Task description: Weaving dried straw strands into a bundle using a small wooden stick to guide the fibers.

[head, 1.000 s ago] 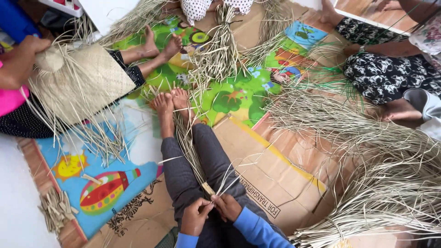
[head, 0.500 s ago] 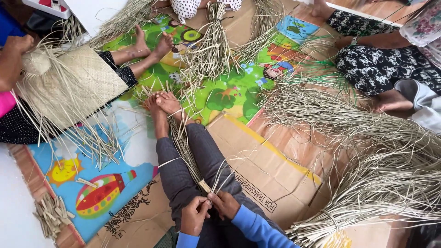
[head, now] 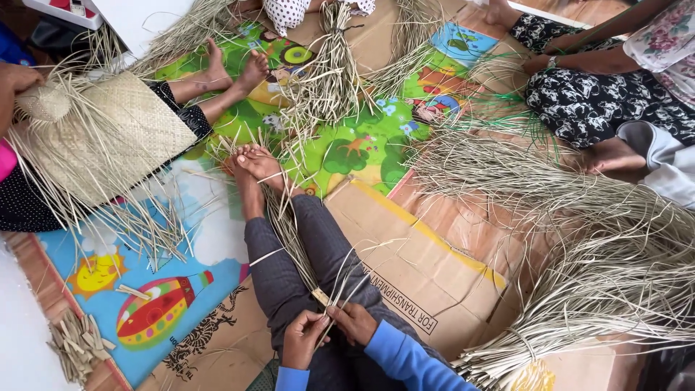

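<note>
The person sat on the floor with legs stretched toward 12 o'clock, and a braid of dried straw strips [head: 293, 239] ran between the legs from the feet [head: 255, 163] down to the lap. At 6 o'clock the left hand [head: 302, 340] and the right hand [head: 352, 322] met at the near end of that braid; both were closed, each pinching thin strands [head: 347, 279] that fanned up and out toward 1 o'clock. The far end appeared to be pinned at the toes, which kept the length taut.

The strips looked very light, dry and springy: flexible along their length but likely to crease or split if bent sharply, and smooth enough to slide through a loose pinch. The sensible hold was where the hands were, right at the working end, with fingertips close to the last crossing.

A loose bundle of straw [head: 601, 275] lay at 3 o'clock on flattened cardboard [head: 434, 253]. At 9 o'clock another person held a woven mat piece [head: 108, 137] over a colourful play mat [head: 159, 297]; cut offcuts [head: 76, 344] lay at 8 o'clock.
</note>
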